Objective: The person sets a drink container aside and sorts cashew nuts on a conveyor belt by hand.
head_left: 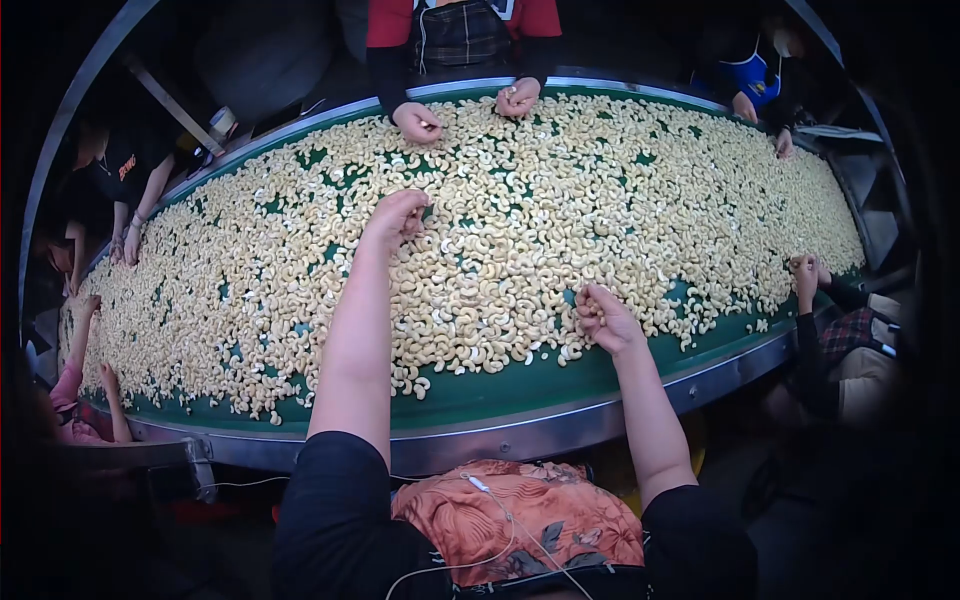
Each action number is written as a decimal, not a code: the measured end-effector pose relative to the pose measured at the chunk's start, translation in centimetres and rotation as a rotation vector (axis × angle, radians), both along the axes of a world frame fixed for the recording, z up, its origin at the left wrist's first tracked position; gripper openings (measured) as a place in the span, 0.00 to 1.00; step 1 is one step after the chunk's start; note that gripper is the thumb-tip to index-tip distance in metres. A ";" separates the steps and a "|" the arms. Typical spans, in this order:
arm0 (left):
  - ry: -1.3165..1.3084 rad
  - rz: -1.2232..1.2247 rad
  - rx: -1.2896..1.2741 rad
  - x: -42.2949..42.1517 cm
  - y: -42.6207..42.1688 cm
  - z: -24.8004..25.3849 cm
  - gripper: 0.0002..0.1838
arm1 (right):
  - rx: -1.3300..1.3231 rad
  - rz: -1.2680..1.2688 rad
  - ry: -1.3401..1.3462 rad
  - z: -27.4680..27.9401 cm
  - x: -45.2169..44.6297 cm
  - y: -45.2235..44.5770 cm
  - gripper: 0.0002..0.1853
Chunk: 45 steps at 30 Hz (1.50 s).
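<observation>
Pale cashew nuts (480, 290) lie in a dense, loose layer over a green conveyor belt (500, 395). My left hand (400, 215) is over the middle of the layer, its fingers curled down and pressed together just above the nuts. Whatever those fingertips hold is hidden. Closer to me and to the right, my right hand (607, 318) is curled closed at the near side of the nuts, with what look like cashews inside its fingers.
A metal rail (520, 432) edges the belt in front of me. Across from me, a person's two hands (418, 122) hover over the nuts. Other people's hands reach in at far left (130, 240), near left (110, 385), far right (745, 107) and near right (806, 272).
</observation>
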<state>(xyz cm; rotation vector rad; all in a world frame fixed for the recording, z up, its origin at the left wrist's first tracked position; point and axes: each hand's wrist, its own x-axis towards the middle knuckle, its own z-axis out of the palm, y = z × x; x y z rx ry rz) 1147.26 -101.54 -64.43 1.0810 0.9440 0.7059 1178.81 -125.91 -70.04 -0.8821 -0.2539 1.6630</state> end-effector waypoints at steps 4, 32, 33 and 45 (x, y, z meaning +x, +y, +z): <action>-0.230 0.129 -0.088 4.1 -3.8 -0.5 0.06 | 0.027 -0.012 0.359 -0.1 1.2 -0.2 0.10; -0.019 0.078 -0.104 11.7 -13.0 -2.3 0.09 | 0.099 0.244 -0.477 2.0 11.5 9.2 0.07; -0.022 0.089 -0.106 11.7 -12.9 -2.3 0.09 | 0.079 0.300 -0.567 1.4 11.9 9.4 0.08; 0.091 0.231 -0.061 16.1 -11.4 -0.7 0.11 | 0.129 0.508 -1.121 4.6 7.3 8.0 0.05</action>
